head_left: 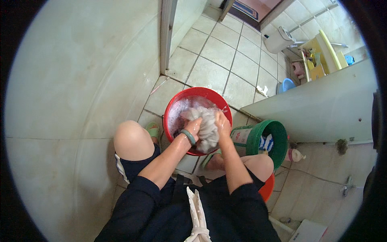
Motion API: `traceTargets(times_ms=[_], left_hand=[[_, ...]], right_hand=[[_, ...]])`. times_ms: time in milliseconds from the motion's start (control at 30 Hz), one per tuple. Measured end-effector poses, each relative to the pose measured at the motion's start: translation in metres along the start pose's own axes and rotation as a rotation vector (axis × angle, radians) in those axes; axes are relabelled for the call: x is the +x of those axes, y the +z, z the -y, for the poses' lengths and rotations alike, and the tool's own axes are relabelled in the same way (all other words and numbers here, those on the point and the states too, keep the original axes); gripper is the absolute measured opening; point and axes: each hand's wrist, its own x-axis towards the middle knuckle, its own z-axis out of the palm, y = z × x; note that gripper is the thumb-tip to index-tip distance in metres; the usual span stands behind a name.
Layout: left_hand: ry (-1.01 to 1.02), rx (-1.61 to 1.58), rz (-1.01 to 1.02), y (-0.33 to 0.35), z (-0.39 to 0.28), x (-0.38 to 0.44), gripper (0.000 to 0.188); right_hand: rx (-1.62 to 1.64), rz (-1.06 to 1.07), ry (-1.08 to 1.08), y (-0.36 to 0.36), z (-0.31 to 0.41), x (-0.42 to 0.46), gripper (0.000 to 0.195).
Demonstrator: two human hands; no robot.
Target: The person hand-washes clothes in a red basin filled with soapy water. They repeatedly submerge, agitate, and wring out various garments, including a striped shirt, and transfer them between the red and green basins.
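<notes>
A red plastic basin (198, 91) stands on the tiled floor between my feet, with soapy water (175, 113) in it. Both hands grip a wet, bunched light-grey cloth (208, 128) over the basin. My left hand (193, 129), a green bangle (188, 136) at its wrist, holds the cloth's left side. On the opposite side, my right hand (222, 123) is closed around the cloth near the basin's right rim. Darker fabric shows low in the water by my left hand; its shape is mostly hidden.
Right of the basin is a green bucket (251, 140) with blue-and-white striped cloth (266, 142) inside. Behind it stands a bottle (294, 155). An orange-red container (267, 188) sits beside my right leg. A wall (90, 75) rises close on the left, a partition (317, 106) on the right.
</notes>
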Motion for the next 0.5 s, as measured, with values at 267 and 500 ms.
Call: traceTargets(times_ms=[267, 500], left_hand=[[0.371, 0.686, 0.150, 0.056, -0.032, -0.063, 0.037], [0.629, 1.198, 0.288, 0.091, -0.035, -0.093, 0.049]], right_hand=[[1.026, 0.572, 0.415, -0.065, 0.021, -0.012, 0.062], [0.952, 0.663, 0.013, -0.129, 0.070, -0.018, 0.062]])
